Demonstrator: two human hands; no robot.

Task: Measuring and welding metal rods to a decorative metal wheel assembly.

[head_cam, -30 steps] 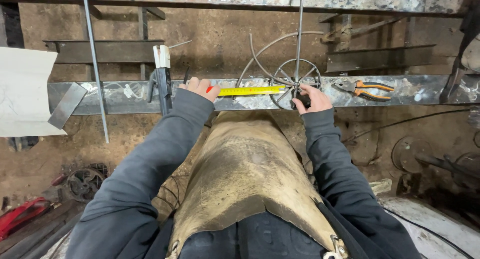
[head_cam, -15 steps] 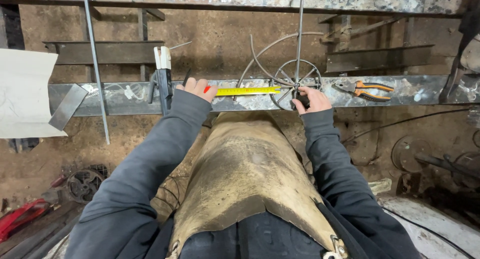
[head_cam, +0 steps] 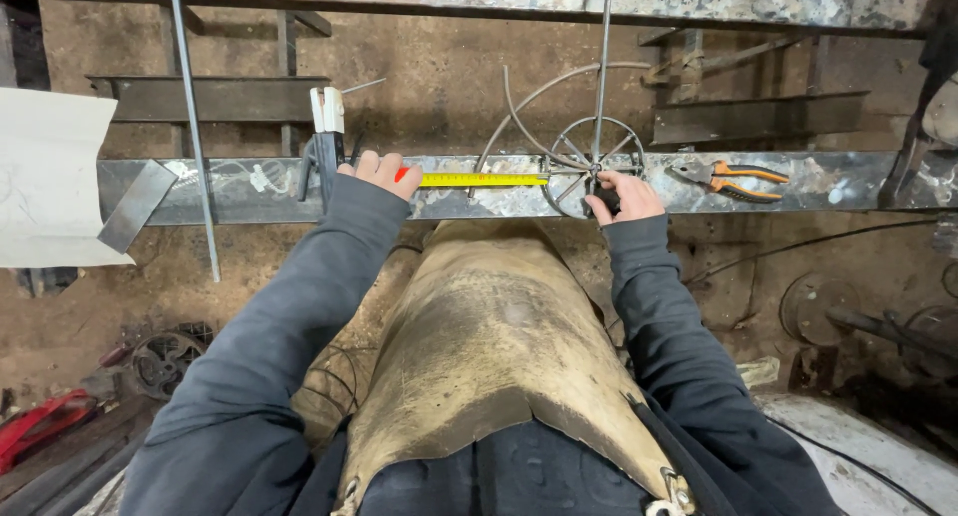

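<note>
The left hand [head_cam: 376, 172] grips the tape measure case while the right hand [head_cam: 621, 196] pins the yellow tape [head_cam: 482, 180] against the wire wheel [head_cam: 596, 157] on the steel beam [head_cam: 848, 182].

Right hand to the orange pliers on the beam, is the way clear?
Probably yes. The right hand rests on the beam by the wire wheel, and the pliers lie just to its right with bare metal between.

Tape case [head_cam: 399, 174] hidden under left fingers [head_cam: 374, 167] (mostly), red object [head_cam: 40, 426] edge-cropped
</note>
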